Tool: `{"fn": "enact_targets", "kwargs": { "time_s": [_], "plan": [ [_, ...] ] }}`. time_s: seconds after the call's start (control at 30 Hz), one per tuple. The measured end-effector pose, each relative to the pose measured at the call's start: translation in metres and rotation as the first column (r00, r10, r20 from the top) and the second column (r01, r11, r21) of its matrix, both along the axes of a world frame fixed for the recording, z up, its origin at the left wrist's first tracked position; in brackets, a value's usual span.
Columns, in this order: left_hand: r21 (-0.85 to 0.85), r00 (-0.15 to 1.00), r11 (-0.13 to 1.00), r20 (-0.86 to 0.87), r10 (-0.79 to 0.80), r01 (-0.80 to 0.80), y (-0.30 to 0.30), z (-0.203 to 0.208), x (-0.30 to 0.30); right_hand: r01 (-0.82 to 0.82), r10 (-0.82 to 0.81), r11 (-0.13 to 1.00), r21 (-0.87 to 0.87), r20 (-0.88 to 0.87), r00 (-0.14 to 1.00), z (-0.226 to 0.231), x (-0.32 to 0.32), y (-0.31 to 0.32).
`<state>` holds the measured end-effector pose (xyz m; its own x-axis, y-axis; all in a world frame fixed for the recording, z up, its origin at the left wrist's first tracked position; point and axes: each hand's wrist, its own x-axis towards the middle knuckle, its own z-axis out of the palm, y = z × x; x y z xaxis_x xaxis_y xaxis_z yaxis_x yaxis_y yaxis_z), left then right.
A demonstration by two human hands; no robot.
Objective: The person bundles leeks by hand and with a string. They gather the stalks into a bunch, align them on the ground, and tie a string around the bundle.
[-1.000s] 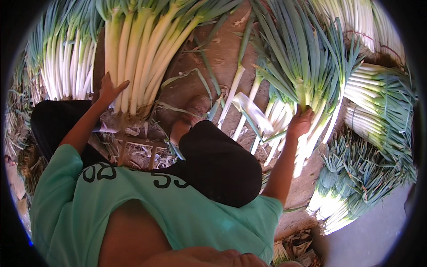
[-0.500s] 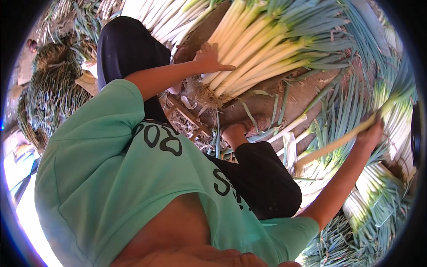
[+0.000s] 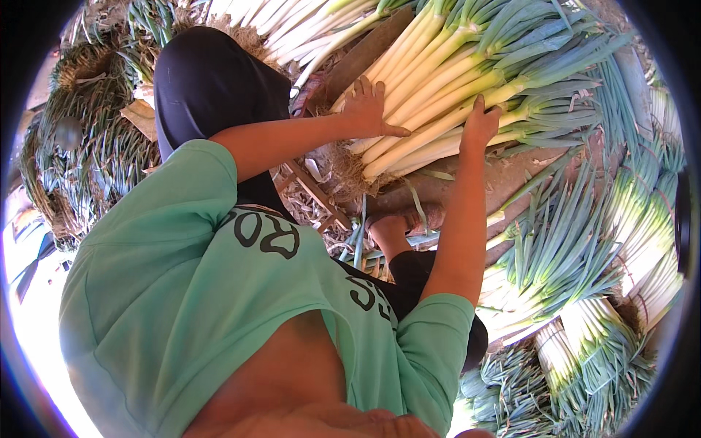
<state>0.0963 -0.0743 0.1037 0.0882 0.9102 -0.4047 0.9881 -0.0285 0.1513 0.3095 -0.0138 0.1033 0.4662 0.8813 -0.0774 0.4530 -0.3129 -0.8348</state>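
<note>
A pile of leeks (image 3: 431,87) lies in front of me, white stalks toward my left and blue-green leaves fanned out to the upper right. Across the white stalks near the root end rests my left hand (image 3: 369,111), its fingers spread and thumb pointing right. My right hand (image 3: 479,130) is at the pile's near side, closed round the upper shank of one leek (image 3: 445,129), where white turns green. That leek lies along the top of the pile. Tangled brown roots (image 3: 350,166) hang at the near left end.
Loose leeks (image 3: 562,248) are spread on the right, beside tied bundles (image 3: 584,336). More white stalks (image 3: 307,33) lie beyond my left knee (image 3: 219,80). A dark green leafy heap (image 3: 80,160) stands at far left. Dry husks and a wooden slat (image 3: 314,191) lie near my foot (image 3: 388,232).
My right hand has swung from the far right to the pile, bringing a leek onto it. My left hand remains on the stalks, with its fingers more spread.
</note>
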Motion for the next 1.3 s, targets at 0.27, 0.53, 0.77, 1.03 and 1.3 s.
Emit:
{"fn": "enact_targets", "kwargs": {
  "time_s": [0.27,0.53,0.77,1.03,1.3],
  "plan": [
    [-0.077,1.0,0.997,0.022,0.009,-0.007,-0.003,0.002,0.004,-0.007,-0.051,0.95,-0.311,-0.179,0.983,-0.012,0.01,-0.006],
    [-0.174,0.997,0.984,0.063,0.049,-0.038,0.004,0.022,-0.004,-0.092,0.063,0.937,-0.337,-0.097,0.993,-0.016,-0.019,0.004],
    [-0.126,0.97,0.99,0.226,0.093,-0.066,0.0,0.017,-0.003,-0.104,0.131,0.894,-0.437,0.032,0.991,-0.031,0.005,-0.013],
    [0.047,0.922,0.997,0.386,0.032,-0.054,-0.027,0.036,0.014,0.002,-0.042,0.915,-0.403,-0.091,0.995,-0.008,-0.018,-0.013],
    [0.033,0.885,0.998,0.464,0.032,-0.053,-0.022,-0.014,0.008,0.311,-0.315,0.949,-0.051,-0.172,0.933,0.017,0.066,-0.052]
  ]
}}
